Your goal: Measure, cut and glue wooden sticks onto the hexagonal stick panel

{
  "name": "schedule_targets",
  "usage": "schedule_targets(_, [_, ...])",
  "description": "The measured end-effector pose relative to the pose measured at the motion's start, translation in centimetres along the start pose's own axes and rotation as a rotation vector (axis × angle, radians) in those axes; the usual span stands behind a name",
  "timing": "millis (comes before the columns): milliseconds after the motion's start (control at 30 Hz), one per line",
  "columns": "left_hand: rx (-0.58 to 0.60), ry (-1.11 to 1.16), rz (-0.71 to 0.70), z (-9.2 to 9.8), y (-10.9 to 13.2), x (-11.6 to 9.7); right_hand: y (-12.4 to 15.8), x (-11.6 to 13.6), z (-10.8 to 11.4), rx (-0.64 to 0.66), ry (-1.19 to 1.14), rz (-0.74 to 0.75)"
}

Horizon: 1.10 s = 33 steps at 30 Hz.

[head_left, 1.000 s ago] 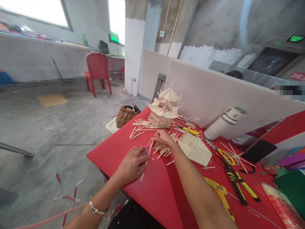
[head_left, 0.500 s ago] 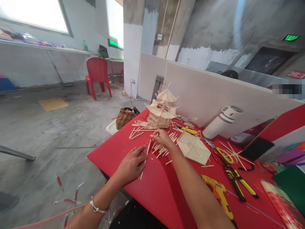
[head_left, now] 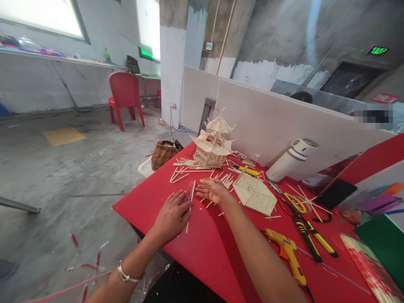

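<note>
My left hand (head_left: pixel 173 215) lies flat on the red table, its fingers spread over a pinkish see-through strip (head_left: pixel 191 187) that looks like a ruler. Along the strip's right side runs a thin wooden stick (head_left: pixel 192 194), reaching under or past my thumb. My right hand (head_left: pixel 214 191) is just right of the stick, fingers stretched out and nothing visible in them. Partly behind that hand lies a pile of short wooden sticks (head_left: pixel 226 180). Beyond it stands a small pagoda (head_left: pixel 212 145) built of sticks. A hexagonal stick panel (head_left: pixel 255 194) rests to the right.
A yellow glue gun (head_left: pixel 288 250), black-and-yellow pliers (head_left: pixel 311 237), scissors (head_left: pixel 295 202) and a yellow cutter knife (head_left: pixel 248 170) lie on the right. A white flask (head_left: pixel 292 160) stands by the partition (head_left: pixel 268 113). The table's left edge drops to the floor.
My right hand has opened from closed fingers at the stick's upper end and turned flat, slightly nearer to me. My left hand stays on the strip. The view has shifted slightly.
</note>
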<state>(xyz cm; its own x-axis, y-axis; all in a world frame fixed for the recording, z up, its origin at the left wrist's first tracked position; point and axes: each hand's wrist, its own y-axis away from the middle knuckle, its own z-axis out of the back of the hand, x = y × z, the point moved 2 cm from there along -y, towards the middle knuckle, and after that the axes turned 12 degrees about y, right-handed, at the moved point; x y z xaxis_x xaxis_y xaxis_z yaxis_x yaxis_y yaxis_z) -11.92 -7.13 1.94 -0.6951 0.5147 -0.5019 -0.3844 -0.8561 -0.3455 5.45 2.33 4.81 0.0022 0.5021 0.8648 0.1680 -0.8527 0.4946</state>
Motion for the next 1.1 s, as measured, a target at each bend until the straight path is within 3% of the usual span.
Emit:
schedule_targets(333, [-0.038,0.058,0.030,0.2,0.1,0.1,-0.5,-1.4,-1.7,-0.083,-0.087,0.088])
schedule_targets(633, [-0.094,0.221,0.030,0.6,0.3,0.2,-0.7,-2.1,-2.6,-0.128,0.175,0.247])
schedule_targets(733, [-0.168,0.419,0.113,0.3,0.2,0.5,-0.4,-2.0,-2.6,-0.148,0.200,0.299])
schedule_targets(800, [-0.253,0.662,0.201,0.1,-0.3,0.9,0.2,-1.5,-2.5,-0.140,0.153,0.334])
schedule_targets(867, [-0.262,0.969,0.277,-0.1,-1.3,1.0,1.3,-0.6,-2.3,-0.121,0.110,0.413])
schedule_targets(967, [-0.105,1.328,0.338,-0.1,-3.5,0.3,3.3,1.0,-1.9,-0.084,0.075,0.559])
schedule_targets(1033, [0.008,1.453,0.325,0.2,-5.1,-0.6,4.4,1.8,-1.7,-0.084,0.067,0.648])
schedule_targets(1100, [0.048,1.526,0.280,0.5,-6.3,-1.5,5.2,2.4,-1.5,-0.116,0.071,0.730])
